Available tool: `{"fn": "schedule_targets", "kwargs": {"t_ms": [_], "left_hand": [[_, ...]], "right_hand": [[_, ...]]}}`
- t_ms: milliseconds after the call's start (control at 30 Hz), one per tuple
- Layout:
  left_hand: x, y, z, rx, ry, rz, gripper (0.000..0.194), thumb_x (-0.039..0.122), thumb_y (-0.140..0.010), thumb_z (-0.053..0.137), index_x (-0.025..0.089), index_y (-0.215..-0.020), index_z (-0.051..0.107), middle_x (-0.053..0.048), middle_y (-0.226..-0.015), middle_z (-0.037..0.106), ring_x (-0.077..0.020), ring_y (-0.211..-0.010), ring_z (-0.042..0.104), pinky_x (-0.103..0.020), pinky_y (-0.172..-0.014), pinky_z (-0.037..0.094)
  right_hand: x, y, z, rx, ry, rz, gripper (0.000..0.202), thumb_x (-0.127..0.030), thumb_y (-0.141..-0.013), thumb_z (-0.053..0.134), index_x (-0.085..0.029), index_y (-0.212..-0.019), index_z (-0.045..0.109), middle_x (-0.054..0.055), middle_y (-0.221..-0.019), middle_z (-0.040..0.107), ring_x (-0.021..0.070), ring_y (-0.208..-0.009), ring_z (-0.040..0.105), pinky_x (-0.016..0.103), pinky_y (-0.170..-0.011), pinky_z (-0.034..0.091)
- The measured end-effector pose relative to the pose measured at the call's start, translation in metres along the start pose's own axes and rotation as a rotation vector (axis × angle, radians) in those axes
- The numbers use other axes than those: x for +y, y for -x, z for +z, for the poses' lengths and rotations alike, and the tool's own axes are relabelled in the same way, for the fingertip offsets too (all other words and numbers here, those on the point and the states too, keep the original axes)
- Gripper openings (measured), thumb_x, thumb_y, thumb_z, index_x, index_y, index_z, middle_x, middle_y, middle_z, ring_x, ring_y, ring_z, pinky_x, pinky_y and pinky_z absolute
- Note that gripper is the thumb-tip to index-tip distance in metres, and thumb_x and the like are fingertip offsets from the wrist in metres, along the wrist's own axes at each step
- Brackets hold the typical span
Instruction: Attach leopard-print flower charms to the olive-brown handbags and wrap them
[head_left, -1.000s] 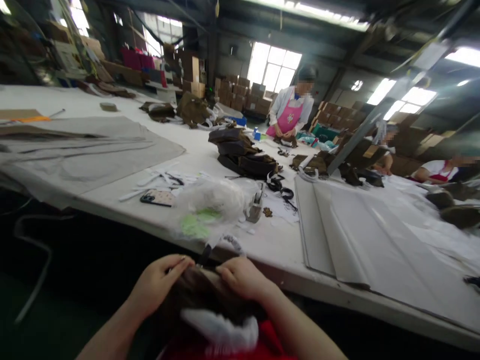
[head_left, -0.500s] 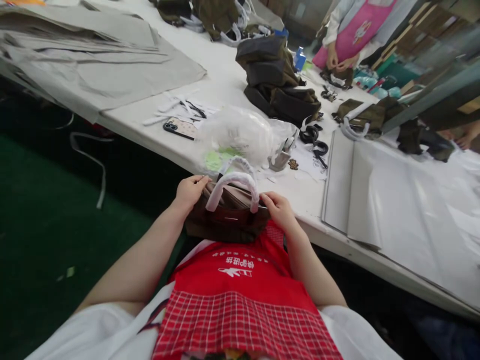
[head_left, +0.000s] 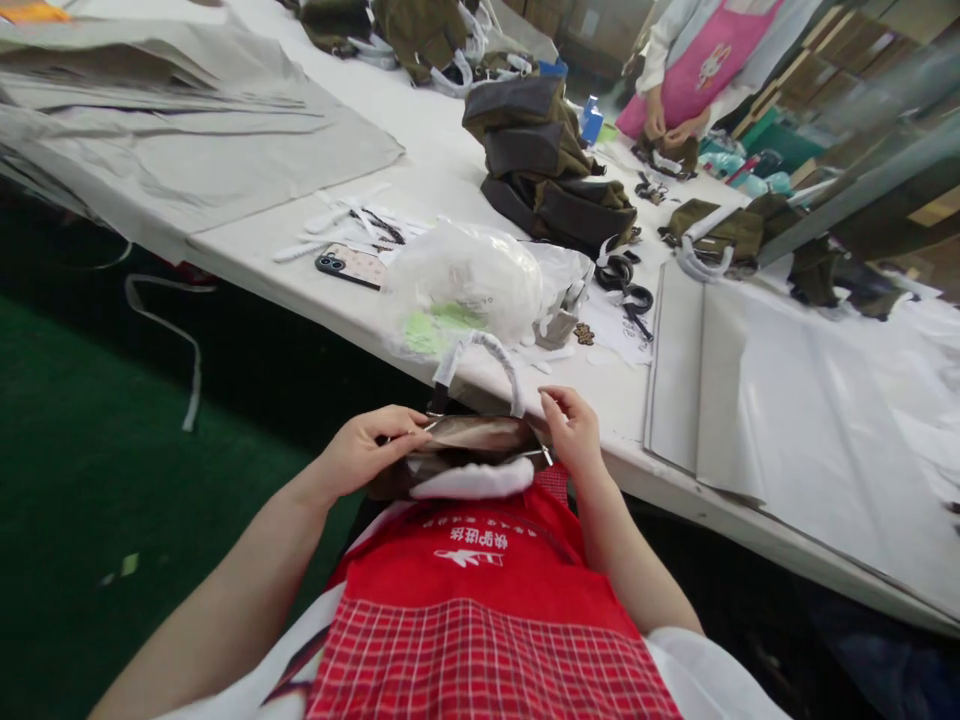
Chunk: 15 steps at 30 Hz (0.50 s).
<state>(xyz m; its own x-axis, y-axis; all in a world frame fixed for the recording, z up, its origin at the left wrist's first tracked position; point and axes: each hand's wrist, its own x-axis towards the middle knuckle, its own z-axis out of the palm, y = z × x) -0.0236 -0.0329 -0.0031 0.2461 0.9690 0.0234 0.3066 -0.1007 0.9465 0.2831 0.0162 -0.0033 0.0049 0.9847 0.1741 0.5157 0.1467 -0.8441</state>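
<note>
A dark brown handbag rests against my apron at the table edge, its zipped mouth spread and a pale lining showing. One wrapped handle stands up on the far side; the other wrapped handle lies folded toward me. My left hand pinches the left end of the opening along the zip. At the right end, my right hand has its fingers closed on the bag's upper edge, their tips partly hidden. A metal zip pull hangs just below that hand.
A clear plastic bag, a phone and black straps lie just beyond. Stacked dark bags stand farther back. Grey sheets cover the left; white sheets, the right. A person in a pink apron works across the table.
The bag's mouth has opened wider and tipped toward me. The near handle has folded down onto my side. My left hand has moved lower and slightly left; my right hand has shifted slightly right.
</note>
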Motion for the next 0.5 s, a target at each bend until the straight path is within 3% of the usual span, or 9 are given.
{"fn": "schedule_targets", "kwargs": {"t_ms": [67,133,200,267,400,500], "left_hand": [[0.009,0.019,-0.005,-0.24,-0.068,0.111,0.019,0.036,-0.085,0.065,0.023,-0.087,0.078,-0.008,-0.094,0.073,-0.0223,-0.104,0.062,-0.03,-0.09,0.05],[0.014,0.033,-0.009,-0.412,-0.118,0.159,0.017,0.032,-0.086,0.064,0.025,-0.094,0.077,-0.007,-0.098,0.072,-0.0206,-0.105,0.061,-0.028,-0.091,0.05],[0.017,0.043,-0.01,-0.501,-0.139,0.148,0.017,0.029,-0.087,0.063,0.027,-0.097,0.077,-0.006,-0.102,0.071,-0.0197,-0.106,0.06,-0.028,-0.092,0.049],[0.019,0.05,-0.009,-0.529,-0.13,0.116,0.017,0.028,-0.087,0.062,0.03,-0.098,0.076,-0.005,-0.1,0.072,-0.0198,-0.107,0.06,-0.028,-0.093,0.049],[0.021,0.053,-0.008,-0.507,-0.114,0.044,0.018,0.03,-0.086,0.063,0.035,-0.096,0.077,-0.003,-0.094,0.073,-0.0211,-0.107,0.06,-0.029,-0.094,0.049],[0.021,0.051,-0.008,-0.532,-0.119,0.039,0.018,0.031,-0.086,0.063,0.037,-0.095,0.077,-0.003,-0.091,0.074,-0.0216,-0.107,0.06,-0.03,-0.095,0.048]], "right_hand": [[-0.003,0.005,-0.007,-0.117,-0.097,0.081,0.049,-0.059,-0.09,0.043,-0.021,-0.107,0.069,0.008,-0.105,0.071,0.0255,-0.099,0.064,0.039,-0.089,0.049],[-0.01,0.011,-0.012,-0.383,-0.245,0.161,0.058,-0.063,-0.093,0.031,-0.023,-0.11,0.069,0.007,-0.108,0.071,0.0246,-0.1,0.065,0.039,-0.088,0.051],[-0.018,0.017,-0.014,-0.701,-0.358,0.177,0.066,-0.065,-0.093,0.024,-0.024,-0.099,0.074,0.006,-0.102,0.073,0.0244,-0.096,0.067,0.038,-0.087,0.052],[-0.022,0.021,-0.013,-0.938,-0.417,0.144,0.07,-0.07,-0.09,0.026,-0.022,-0.081,0.076,0.008,-0.092,0.075,0.0244,-0.09,0.068,0.039,-0.085,0.053],[-0.023,0.022,-0.009,-1.056,-0.406,0.138,0.067,-0.075,-0.082,0.041,-0.018,-0.065,0.072,0.009,-0.074,0.072,0.0243,-0.083,0.068,0.04,-0.082,0.053],[-0.026,0.014,-0.016,-1.081,-0.35,0.119,0.066,-0.075,-0.081,0.042,-0.018,-0.067,0.072,0.009,-0.075,0.072,0.0244,-0.085,0.068,0.041,-0.085,0.052]]}}
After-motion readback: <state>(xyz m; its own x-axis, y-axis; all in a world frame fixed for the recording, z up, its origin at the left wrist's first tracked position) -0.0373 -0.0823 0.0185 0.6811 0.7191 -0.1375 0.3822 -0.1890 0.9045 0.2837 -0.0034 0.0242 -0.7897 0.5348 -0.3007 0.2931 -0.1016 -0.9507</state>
